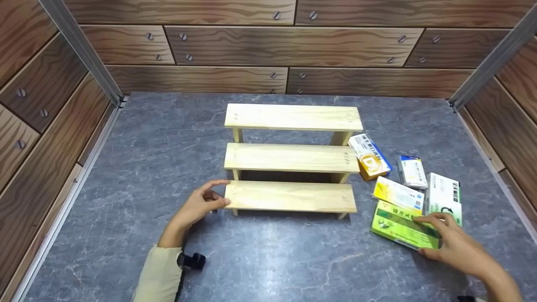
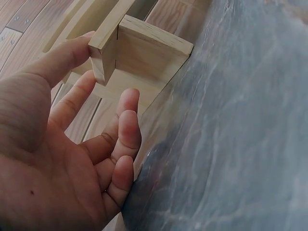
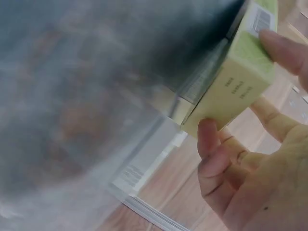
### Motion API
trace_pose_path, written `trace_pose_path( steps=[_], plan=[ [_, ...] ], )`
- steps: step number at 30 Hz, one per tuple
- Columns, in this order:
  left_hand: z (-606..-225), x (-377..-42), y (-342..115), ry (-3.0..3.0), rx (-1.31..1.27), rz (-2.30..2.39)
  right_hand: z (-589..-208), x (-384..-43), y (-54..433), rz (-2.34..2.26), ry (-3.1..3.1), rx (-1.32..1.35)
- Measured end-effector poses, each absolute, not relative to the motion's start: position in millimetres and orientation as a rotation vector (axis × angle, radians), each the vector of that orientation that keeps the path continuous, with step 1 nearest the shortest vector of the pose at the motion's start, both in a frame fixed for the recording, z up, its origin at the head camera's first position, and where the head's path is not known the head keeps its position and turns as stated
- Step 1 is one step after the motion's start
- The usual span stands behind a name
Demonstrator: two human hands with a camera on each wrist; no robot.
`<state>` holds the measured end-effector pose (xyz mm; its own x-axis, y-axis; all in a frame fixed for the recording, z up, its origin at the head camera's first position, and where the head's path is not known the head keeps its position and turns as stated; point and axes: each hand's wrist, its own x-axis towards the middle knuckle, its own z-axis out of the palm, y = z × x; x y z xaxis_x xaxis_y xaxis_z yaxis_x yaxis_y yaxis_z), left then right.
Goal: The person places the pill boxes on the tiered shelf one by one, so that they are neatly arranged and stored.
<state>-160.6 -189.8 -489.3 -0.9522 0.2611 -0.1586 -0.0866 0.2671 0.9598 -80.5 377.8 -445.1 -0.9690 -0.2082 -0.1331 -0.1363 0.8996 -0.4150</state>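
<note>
A three-tier pale wooden step shelf (image 1: pixel 289 157) stands on the grey marbled surface. My left hand (image 1: pixel 194 208) is at the left end of its lowest board (image 1: pixel 289 196), gripping it between thumb and forefinger. The other fingers of that hand curl loosely below the board in the left wrist view. On the right, my right hand (image 1: pixel 455 241) grips a flat green medicine box (image 1: pixel 394 226) by its right end, thumb along the near edge. In the right wrist view, the box's pale yellow end panel (image 3: pixel 231 94) tilts above the surface, with fingertips against it.
Beyond the green box lie a yellow-and-white box (image 1: pixel 398 193), a small white-and-blue box (image 1: pixel 413 173) and a white-and-green box (image 1: pixel 444 193). A white, blue and orange box (image 1: pixel 371 158) lies beside the shelf's right side. Wood-patterned walls (image 1: pixel 289 46) enclose the surface.
</note>
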Motion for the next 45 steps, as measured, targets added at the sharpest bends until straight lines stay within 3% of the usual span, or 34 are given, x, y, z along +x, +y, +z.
trace_pose_path(
  steps=[10, 20, 34, 45],
  plan=[
    [-489.3, -160.6, -185.3, 2.242, 0.166, 1.755, -416.2, -82.8, 383.3, -0.694, 2.992, -0.34],
    [-488.8, -160.1, -188.4, 2.247, 0.15, 1.763, -372.1, -111.6, 376.5, -0.805, 3.05, -0.425],
    [-488.2, -160.4, -189.7, 2.245, 0.147, 1.761, -320.3, -172.7, 312.9, -0.71, 2.987, -0.715],
    [-488.7, -160.3, -190.1, 2.248, 0.129, 1.751, -304.3, -229.8, 257.0, -0.786, 2.757, -0.695]
  ],
)
